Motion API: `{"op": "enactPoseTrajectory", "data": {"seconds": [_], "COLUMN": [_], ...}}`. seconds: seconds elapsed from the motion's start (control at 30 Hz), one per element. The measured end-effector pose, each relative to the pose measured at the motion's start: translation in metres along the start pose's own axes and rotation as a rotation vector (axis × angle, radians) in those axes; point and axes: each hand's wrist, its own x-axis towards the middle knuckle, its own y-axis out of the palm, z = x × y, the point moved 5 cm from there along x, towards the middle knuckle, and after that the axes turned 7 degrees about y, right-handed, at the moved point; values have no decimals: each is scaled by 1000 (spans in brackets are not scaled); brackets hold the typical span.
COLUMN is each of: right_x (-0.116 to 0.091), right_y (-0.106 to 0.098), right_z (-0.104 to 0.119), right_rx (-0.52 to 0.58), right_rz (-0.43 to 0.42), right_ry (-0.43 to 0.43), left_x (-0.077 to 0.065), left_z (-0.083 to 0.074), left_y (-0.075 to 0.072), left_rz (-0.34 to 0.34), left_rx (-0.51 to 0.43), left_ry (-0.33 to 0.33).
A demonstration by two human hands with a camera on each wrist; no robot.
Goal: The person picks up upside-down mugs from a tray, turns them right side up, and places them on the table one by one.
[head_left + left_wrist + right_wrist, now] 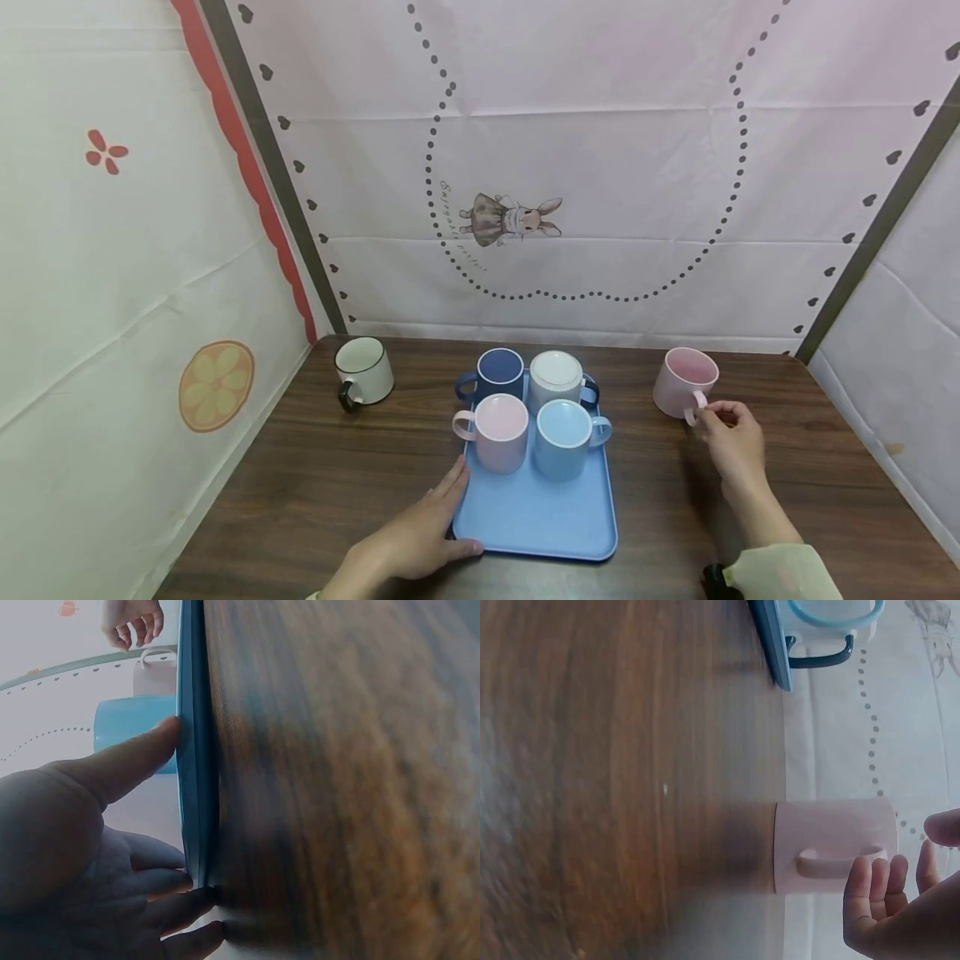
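A blue tray lies on the table and carries several mugs. My left hand rests at its near left corner, fingers straight along the left side; its thumb touches the front rim. On the tray stand a dark blue mug, a white mug with a dark handle, a pink mug and a light blue mug. Off to the right, a second pink mug stands upright on the table. The loosely bent fingers of my right hand are at its handle, thumb apart.
A white mug with a black rim and handle stands on the brown wooden table at the back left. A printed cloth hangs behind the table, and more cloth closes off both sides.
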Motion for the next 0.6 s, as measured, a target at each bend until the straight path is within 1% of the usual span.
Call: {"op": "enactPoseTrajectory", "data": {"seconds": [0.13, 0.2, 0.33, 0.43, 0.6], "right_x": [-5, -9, -18, -23, -29], "right_y": [4, 6, 13, 19, 29], "right_z": [1, 1, 1, 0, -4], "right_rx": [0, 3, 6, -28, -91], "right_rz": [27, 53, 136, 207, 284], "right_ry": [-18, -21, -26, -37, -44], "left_x": [0, 1, 1, 2, 3], "left_z": [1, 0, -1, -2, -4], "left_y": [0, 0, 0, -1, -1], "left_rz": [-11, -12, -10, -13, -26], "left_rx": [-2, -6, -22, -29, -28], "left_ry": [5, 5, -6, -18, -29]}}
